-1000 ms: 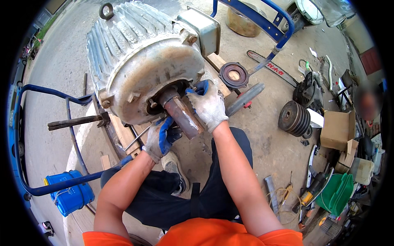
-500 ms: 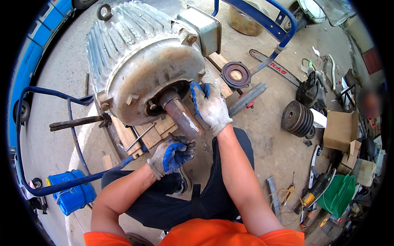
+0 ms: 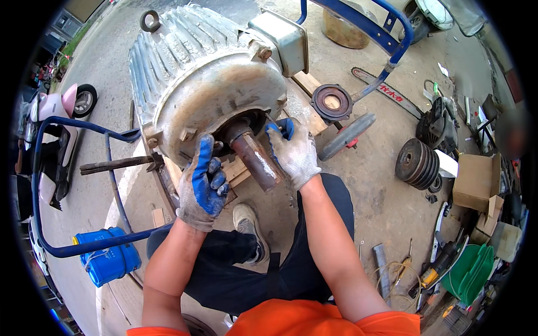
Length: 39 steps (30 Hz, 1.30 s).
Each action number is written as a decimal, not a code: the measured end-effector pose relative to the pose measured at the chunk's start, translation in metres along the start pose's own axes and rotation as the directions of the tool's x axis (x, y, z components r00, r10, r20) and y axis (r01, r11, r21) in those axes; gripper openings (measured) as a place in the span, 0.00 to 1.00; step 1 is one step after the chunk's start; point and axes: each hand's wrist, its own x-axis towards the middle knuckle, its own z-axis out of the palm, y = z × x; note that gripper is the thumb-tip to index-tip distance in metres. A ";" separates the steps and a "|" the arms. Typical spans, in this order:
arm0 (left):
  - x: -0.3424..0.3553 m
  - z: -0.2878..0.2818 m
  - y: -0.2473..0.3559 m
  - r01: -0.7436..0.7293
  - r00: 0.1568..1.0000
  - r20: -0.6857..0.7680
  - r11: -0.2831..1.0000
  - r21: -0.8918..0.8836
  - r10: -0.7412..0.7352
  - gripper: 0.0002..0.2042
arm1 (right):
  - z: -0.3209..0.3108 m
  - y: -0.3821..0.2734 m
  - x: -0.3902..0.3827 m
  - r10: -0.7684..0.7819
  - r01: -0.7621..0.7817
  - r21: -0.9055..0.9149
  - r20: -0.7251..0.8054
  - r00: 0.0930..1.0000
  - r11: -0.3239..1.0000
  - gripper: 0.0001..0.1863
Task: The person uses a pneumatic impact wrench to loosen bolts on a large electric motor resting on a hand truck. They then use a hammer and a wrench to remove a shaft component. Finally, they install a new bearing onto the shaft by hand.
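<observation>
A large finned metal motor [image 3: 213, 84] fills the upper middle, its rusty shaft [image 3: 256, 159] protruding from a dark opening. My left hand [image 3: 203, 185], in a gray, blue-coated glove, is left of the shaft, one finger raised toward the end cover's lower edge and the others loosely curled, with nothing visible held. My right hand [image 3: 290, 147] pinches a thin bolt [image 3: 270, 117] at the right of the opening, its tip partly hidden by the glove. A round rusty flanged cover [image 3: 330, 94] lies on timber at the right.
A blue tubular cart frame [image 3: 84, 249] surrounds the motor. Around it are a blue bucket [image 3: 112, 257], pink scooter [image 3: 61, 112], chainsaw [image 3: 437, 126], grooved pulley [image 3: 414, 165], cardboard box [image 3: 473, 185], green bin [image 3: 468, 271], power tool [image 3: 431, 277] and scattered hand tools.
My left hand dropped below the shaft, then rose to the cover's lower left, raising a finger. My right hand stays beside the opening. The view has shifted slightly.
</observation>
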 end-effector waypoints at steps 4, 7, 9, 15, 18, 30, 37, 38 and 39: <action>0.007 -0.012 0.005 0.000 0.991 0.130 0.994 -0.108 0.014 0.12 | -0.011 0.007 -0.019 -0.003 0.006 0.097 -0.024 1.000 0.995 0.13; 0.014 -0.012 0.006 0.077 0.941 0.337 0.985 -0.156 -0.020 0.14 | -0.031 0.016 -0.031 0.136 -0.131 0.430 0.019 0.991 0.893 0.10; 0.023 -0.004 0.004 0.127 0.897 0.439 0.983 -0.136 -0.055 0.18 | -0.057 0.017 -0.041 0.130 -0.106 0.590 0.002 0.992 0.800 0.09; 0.077 -0.008 -0.032 0.132 0.799 0.596 0.990 -0.041 -0.082 0.20 | -0.070 0.018 -0.077 -0.174 0.162 0.275 0.018 0.985 0.948 0.14; 0.087 0.035 -0.074 0.159 0.723 0.675 0.986 0.043 -0.147 0.22 | -0.092 0.021 -0.104 -0.181 0.198 0.195 -0.100 0.978 0.961 0.10; 0.094 0.088 -0.103 0.221 0.499 0.837 0.967 0.128 -0.225 0.30 | -0.081 0.024 -0.132 -0.273 0.249 -0.134 -0.201 0.941 0.959 0.14; 0.101 0.067 -0.098 0.212 0.460 0.877 0.976 0.042 -0.137 0.36 | -0.080 0.032 -0.128 -0.359 0.326 -0.192 -0.175 0.917 0.926 0.15; 0.105 0.061 -0.094 0.205 0.456 0.883 0.979 0.014 -0.108 0.37 | -0.082 0.032 -0.126 -0.381 0.350 -0.190 -0.159 0.911 0.917 0.15; 0.110 0.048 -0.087 0.201 0.457 0.886 0.979 -0.017 -0.078 0.38 | -0.080 0.031 -0.123 -0.402 0.377 -0.174 -0.141 0.905 0.910 0.15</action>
